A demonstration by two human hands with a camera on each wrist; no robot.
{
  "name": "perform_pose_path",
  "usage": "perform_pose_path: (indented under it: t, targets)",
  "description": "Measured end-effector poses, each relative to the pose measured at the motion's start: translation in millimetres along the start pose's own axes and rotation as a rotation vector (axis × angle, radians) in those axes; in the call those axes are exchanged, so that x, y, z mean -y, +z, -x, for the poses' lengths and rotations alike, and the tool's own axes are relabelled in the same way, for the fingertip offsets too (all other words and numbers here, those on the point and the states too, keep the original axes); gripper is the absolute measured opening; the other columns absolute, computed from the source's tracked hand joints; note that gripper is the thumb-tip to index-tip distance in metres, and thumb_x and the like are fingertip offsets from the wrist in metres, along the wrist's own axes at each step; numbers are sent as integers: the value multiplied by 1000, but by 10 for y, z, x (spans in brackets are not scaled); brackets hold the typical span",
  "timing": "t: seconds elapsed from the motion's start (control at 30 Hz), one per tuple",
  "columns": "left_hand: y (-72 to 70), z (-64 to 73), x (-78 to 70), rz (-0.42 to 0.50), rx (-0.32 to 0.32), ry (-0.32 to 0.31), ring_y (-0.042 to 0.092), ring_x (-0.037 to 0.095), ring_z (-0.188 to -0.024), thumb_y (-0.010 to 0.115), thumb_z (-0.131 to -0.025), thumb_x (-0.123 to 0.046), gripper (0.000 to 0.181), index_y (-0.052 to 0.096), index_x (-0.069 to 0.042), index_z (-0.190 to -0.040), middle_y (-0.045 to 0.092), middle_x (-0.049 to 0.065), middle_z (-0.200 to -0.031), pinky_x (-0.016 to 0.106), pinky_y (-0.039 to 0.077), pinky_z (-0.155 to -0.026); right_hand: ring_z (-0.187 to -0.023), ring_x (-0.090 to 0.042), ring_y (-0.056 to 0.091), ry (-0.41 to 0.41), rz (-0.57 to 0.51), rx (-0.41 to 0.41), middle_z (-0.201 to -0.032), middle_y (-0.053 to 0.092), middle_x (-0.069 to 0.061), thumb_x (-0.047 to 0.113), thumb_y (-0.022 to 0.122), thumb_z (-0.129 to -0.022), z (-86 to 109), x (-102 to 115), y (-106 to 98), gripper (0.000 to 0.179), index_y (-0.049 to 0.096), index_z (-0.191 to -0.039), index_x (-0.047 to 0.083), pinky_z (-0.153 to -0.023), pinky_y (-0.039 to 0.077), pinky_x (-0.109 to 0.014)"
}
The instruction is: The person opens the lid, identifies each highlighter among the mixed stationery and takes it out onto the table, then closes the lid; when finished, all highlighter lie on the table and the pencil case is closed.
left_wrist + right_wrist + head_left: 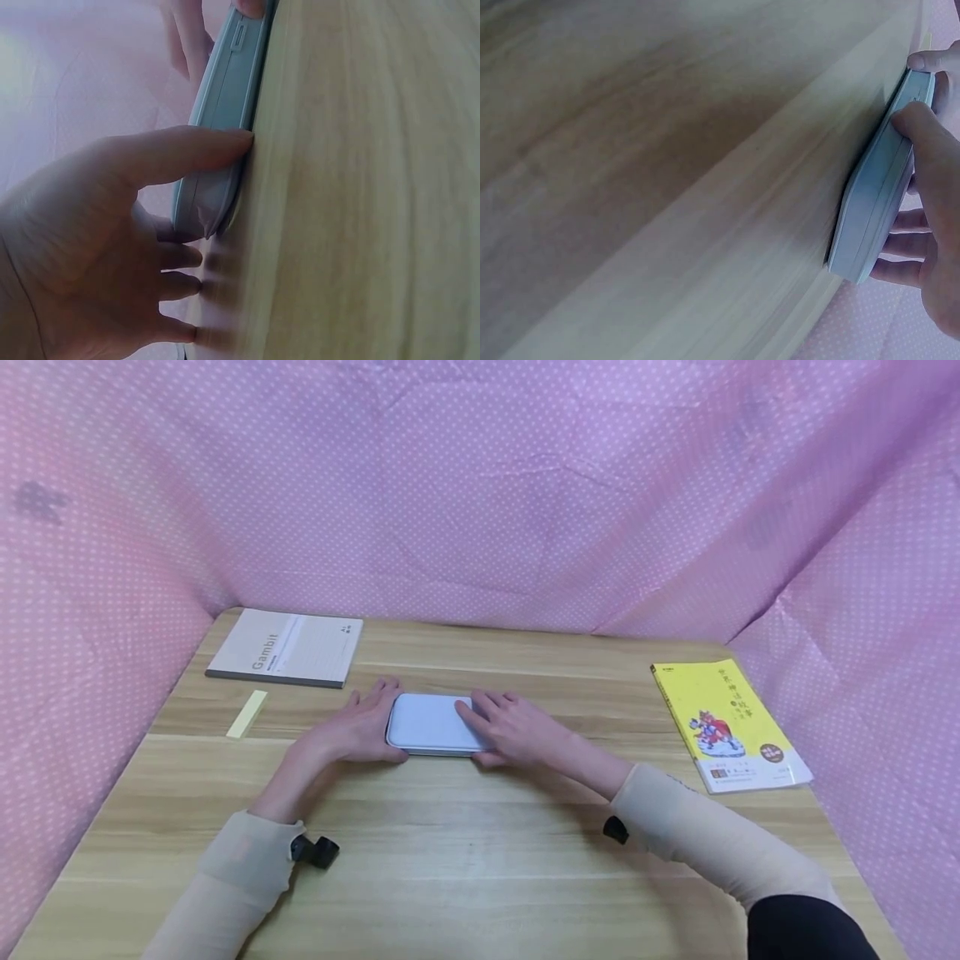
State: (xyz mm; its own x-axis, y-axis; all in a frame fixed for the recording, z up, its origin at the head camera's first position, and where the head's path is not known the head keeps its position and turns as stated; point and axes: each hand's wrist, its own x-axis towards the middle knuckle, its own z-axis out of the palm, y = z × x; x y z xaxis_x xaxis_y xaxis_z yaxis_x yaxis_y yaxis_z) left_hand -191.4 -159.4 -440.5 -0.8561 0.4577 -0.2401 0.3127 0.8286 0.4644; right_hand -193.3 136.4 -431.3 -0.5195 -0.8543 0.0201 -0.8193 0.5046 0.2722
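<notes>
A flat light-blue box (431,722) with rounded corners lies on the wooden table, its long side facing me. At its left end my left hand (363,727) grips it, the thumb along the front side and the index finger behind. The other left fingers (180,286) spread past the corner, near the tabletop. My right hand (517,731) holds the right part, thumb (915,120) against the front wall, index finger over the top and the rest at the back. That hand hides the right end in the head view. A small slot-like catch (239,36) shows on the front wall.
A grey-white notebook (288,647) lies at the back left, with a pale yellow strip (247,714) in front of it. To the right lies a yellow book (723,718). Pink dotted cloth (480,493) hangs behind the table (465,877) and along its sides.
</notes>
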Motion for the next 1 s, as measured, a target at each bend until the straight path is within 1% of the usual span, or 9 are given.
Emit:
perform_pose_path:
  t: [0.3, 0.47, 0.6, 0.83, 1.0]
  targets:
    - [-4, -43, -30, -12, -2, -14, 10, 46, -160, 81, -74, -42, 117, 17, 4, -160, 15, 27, -171, 71, 10, -128, -112, -29, 68, 1, -25, 24, -133, 56, -15, 59, 53, -98, 11, -17, -29, 79, 42, -155, 6, -90, 63, -40]
    - [-5, -40, -31, -15, 6, -24, 10, 47, -159, 81, -74, -43, 120, 13, 4, -161, 14, 29, -170, 70, 10, -128, -108, -27, 68, -9, -22, 23, -130, 57, -15, 60, 55, -97, 3, -22, -41, 80, 43, -154, 6, -85, 63, -37]
    - [-6, -29, -20, -15, 15, -36, 10, 47, -159, 82, -74, -43, 122, 12, 3, -162, 13, 29, -170, 69, 9, -129, -107, -26, 69, -12, -30, 33, -129, 57, -14, 60, 54, -97, -11, -22, -47, 80, 43, -155, 6, -84, 63, -37]
    - [-6, -28, -4, -20, 16, -38, 12, 47, -159, 81, -74, -44, 122, 11, 2, -162, 13, 31, -170, 68, 10, -129, -107, -25, 69, -10, -37, 46, -130, 57, -15, 60, 54, -97, -25, -19, -55, 80, 42, -155, 6, -85, 64, -36]
    - [-5, -24, 7, -21, 17, -35, 14, 47, -159, 81, -74, -45, 122, 11, 2, -162, 14, 33, -169, 68, 10, -129, -103, -23, 69, -18, -23, 59, -127, 57, -15, 60, 55, -97, -38, -16, -86, 80, 43, -155, 6, -80, 64, -34]
